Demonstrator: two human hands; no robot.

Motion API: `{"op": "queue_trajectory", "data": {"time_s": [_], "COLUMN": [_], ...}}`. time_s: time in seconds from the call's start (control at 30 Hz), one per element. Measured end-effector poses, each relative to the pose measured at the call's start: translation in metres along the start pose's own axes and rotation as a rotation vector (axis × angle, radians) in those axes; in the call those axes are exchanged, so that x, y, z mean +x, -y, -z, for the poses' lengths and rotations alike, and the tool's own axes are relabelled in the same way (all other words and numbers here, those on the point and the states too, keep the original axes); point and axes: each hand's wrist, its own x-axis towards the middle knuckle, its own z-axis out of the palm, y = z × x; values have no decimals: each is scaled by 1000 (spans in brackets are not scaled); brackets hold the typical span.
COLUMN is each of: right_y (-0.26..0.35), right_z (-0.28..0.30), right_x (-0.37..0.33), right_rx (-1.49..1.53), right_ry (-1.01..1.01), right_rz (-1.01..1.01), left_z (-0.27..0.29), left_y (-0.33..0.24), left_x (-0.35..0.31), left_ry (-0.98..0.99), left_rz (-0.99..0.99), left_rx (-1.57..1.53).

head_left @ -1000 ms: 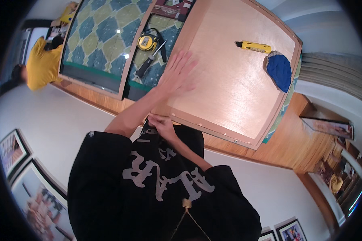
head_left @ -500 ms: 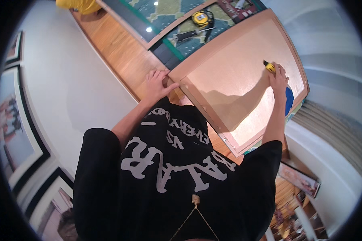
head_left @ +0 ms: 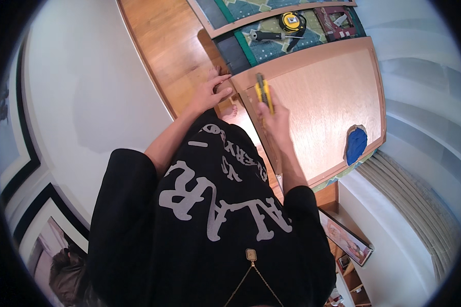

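Observation:
A framed wooden panel (head_left: 322, 102), flat and pale with a brownish border, lies in front of me on the right. In its lower right part is a ragged hole showing a blue surface (head_left: 357, 145). My right hand (head_left: 276, 120) grips a yellow and black utility knife (head_left: 264, 94), held over the panel's left side near the upper left corner. I cannot make out whether its blade is out. My left hand (head_left: 210, 96) is at that same corner, fingers apart and holding nothing, with the fingertips close to the frame's edge.
Beyond the panel, a yellow and black tape measure (head_left: 292, 21), a black-handled screwdriver (head_left: 269, 36) and a dark red case (head_left: 338, 23) lie on green patterned fabric. Left is a white wall (head_left: 102, 77) above wooden floor (head_left: 164, 46); a grey curtain (head_left: 410, 199) hangs at right.
My right hand has carried the utility knife leftward across the panel, from near the right side to the left border, uncovering the blue hole. My left hand stays by the corner. The view has shifted.

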Motion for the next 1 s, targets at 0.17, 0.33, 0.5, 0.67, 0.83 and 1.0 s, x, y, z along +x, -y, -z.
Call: {"op": "queue_trajectory", "data": {"time_s": [0.17,0.33,0.5,0.67,0.83,1.0], "right_y": [-10,2,0,0,7,8], "right_z": [-43,-52,-52,-52,-54,-54], "right_x": [-4,-8,-7,-6,-4,-7], "right_rx": [-365,-443,-491,-520,-549,-576], "right_ry": [-211,-216,-190,-174,-157,-159], "right_rz": [381,377,354,344,297,291], "left_z": [4,15,14,15,14,16], "left_y": [3,1,5,6,6,-1], "left_x": [0,7,8,9,9,9], "left_ry": [81,182,177,167,162,177], "left_rz": [18,57,38,21,15,53], "left_rx": [-127,-245,-141,-52,-43,-11]}}
